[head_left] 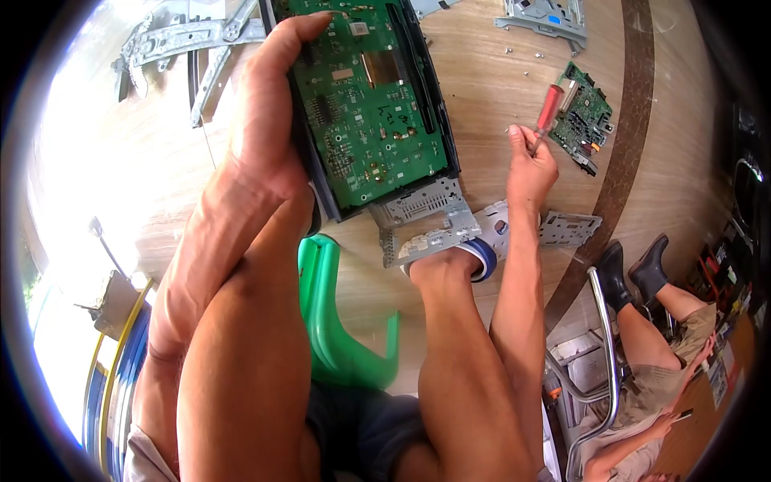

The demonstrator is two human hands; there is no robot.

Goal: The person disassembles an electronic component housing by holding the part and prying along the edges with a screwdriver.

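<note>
My left hand grips the left edge of a black-framed panel with a green circuit board, its thumb lying over the top of the board. Handwritten marks show on the board's right part. In my right hand is a screwdriver; its red handle points up and away, and much of its shaft is hidden by the fingers. A tiny bit at the thumb tip is too small to make out. Just right of the screwdriver a second green circuit board lies on the floor.
Perforated metal brackets lie by my feet, another metal plate to their right. Several small screws are scattered below a metal chassis. A scissor-like metal mechanism is upper left. A green plastic stool stands beneath me; another person sits at right.
</note>
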